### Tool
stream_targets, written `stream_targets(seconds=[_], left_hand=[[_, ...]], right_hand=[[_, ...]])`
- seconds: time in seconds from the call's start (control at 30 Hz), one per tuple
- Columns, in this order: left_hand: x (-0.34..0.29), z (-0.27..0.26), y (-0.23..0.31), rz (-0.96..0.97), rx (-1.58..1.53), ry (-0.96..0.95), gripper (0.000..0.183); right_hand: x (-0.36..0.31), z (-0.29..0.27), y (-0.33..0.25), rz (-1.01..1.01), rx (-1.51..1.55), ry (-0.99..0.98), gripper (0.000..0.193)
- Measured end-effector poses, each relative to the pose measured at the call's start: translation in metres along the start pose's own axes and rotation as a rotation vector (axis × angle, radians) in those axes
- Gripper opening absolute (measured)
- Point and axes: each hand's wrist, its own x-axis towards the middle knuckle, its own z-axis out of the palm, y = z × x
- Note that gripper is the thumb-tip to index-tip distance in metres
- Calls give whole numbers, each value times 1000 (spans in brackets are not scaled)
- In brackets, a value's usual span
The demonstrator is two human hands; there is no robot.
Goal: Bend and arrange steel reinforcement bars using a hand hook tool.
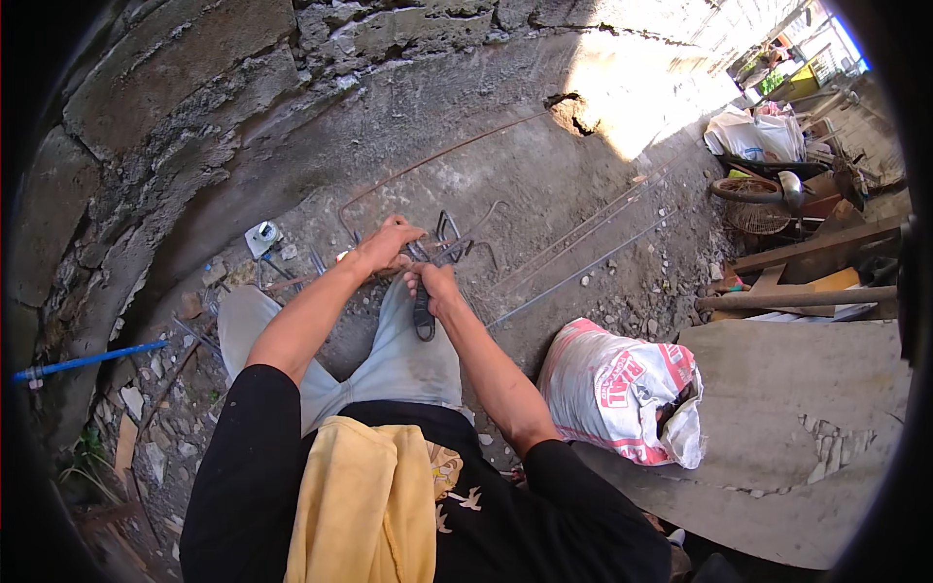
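Note:
My left hand is closed in front of my knees, close to several bent steel bars; what lies in its fingers is hidden. Just right of it, my right hand is closed around a dark, elongated thing with a rounded lower end, whose kind I cannot make out. From near my left wrist, a thin rusty rod bends and runs along the ground toward the wall.
A rough concrete wall rises ahead. Straight rods lie to the right. Beside my right arm stands a white and red sack, with a grey board beyond. A blue bar and rubble are at left; scrap wood lies far right.

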Motion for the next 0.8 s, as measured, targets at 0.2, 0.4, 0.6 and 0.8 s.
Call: stream_targets(seconds=[0.2,0.4,0.6,0.8], left_hand=[[-6,-1,25,-4,152,6,60],[-16,18,13,24,135,168,49],[-12,28,23,-92,4,215,33],[-12,36,11,-18,7,271,35]], right_hand=[[-45,-18,-29,49,-208,-61,23],[-104,-71,-46,-545,-1227,289,37],[-130,-86,-54,-653,-1021,296,35],[-114,-96,-45,-530,-881,260,37]])
